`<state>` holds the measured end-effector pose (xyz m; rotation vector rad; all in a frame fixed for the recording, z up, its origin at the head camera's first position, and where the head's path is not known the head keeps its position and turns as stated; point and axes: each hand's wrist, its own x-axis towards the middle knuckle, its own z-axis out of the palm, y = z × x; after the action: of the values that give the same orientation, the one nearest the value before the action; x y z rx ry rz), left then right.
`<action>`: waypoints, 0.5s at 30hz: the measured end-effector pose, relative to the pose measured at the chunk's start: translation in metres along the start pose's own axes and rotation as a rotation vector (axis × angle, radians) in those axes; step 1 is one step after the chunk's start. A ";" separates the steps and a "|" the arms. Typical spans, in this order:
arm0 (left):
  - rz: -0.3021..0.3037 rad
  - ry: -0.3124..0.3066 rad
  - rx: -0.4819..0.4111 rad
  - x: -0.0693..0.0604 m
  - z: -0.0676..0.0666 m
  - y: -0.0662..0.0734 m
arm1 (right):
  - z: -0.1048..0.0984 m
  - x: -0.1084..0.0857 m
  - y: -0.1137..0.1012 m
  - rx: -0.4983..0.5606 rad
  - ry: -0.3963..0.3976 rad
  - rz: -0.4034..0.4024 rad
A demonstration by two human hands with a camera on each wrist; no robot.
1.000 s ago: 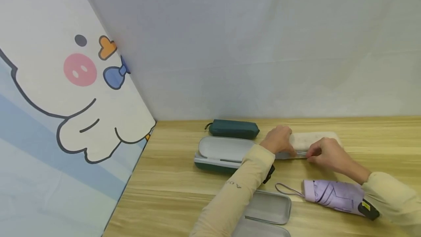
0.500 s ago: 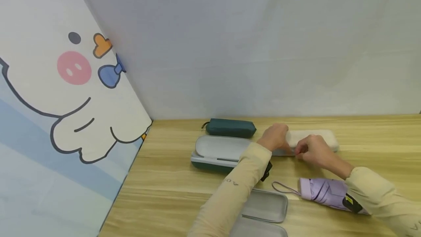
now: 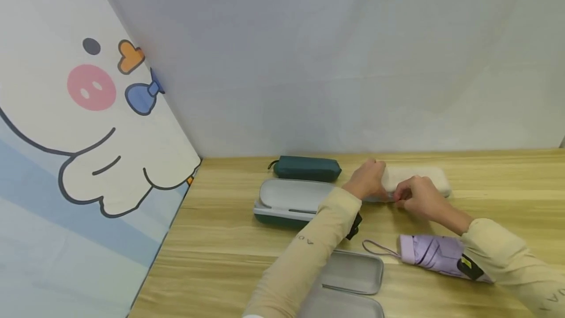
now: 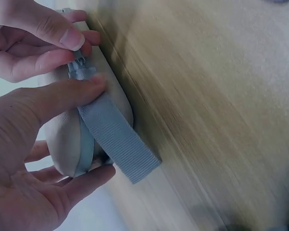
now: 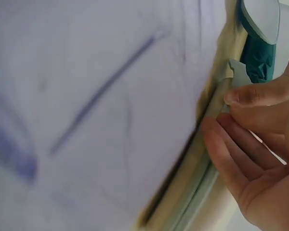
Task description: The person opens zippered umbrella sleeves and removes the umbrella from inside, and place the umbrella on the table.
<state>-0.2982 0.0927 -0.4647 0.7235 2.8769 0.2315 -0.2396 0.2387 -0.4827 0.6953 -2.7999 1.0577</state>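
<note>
A cream zippered case (image 3: 434, 178) lies at the back of the table. My left hand (image 3: 367, 180) grips its left end, the thumb pressing a grey fabric strap (image 4: 118, 137) against it in the left wrist view. The left hand's other fingers (image 4: 89, 183) reach under that end. Close beside the thumb, my right hand (image 3: 423, 200) pinches the zipper pull (image 4: 79, 58) between thumb and fingers. In the right wrist view the pinching fingers (image 5: 226, 149) are at the case's zippered edge, and the pull is mostly hidden there.
A purple folded umbrella (image 3: 437, 254) with a wrist loop lies under the right forearm. Left of the hands are a grey-and-green case (image 3: 282, 210) and a dark green pouch (image 3: 309, 168). Shallow grey trays (image 3: 353, 271) sit near the front, beside the left sleeve.
My right hand has slid left along the front edge of the cream case, nearer to my left hand. The left hand keeps its grip; the head view has shifted slightly.
</note>
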 end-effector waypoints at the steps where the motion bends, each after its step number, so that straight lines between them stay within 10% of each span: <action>1: 0.007 0.004 -0.005 -0.001 0.000 0.000 | -0.002 -0.001 0.000 0.005 -0.002 -0.008; 15: 0.169 0.096 -0.159 -0.023 -0.021 -0.001 | -0.066 -0.028 0.011 -0.093 0.313 0.071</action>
<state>-0.2827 0.0783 -0.4411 0.9494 2.8442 0.5231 -0.2255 0.2993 -0.4450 0.3838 -2.5981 0.9458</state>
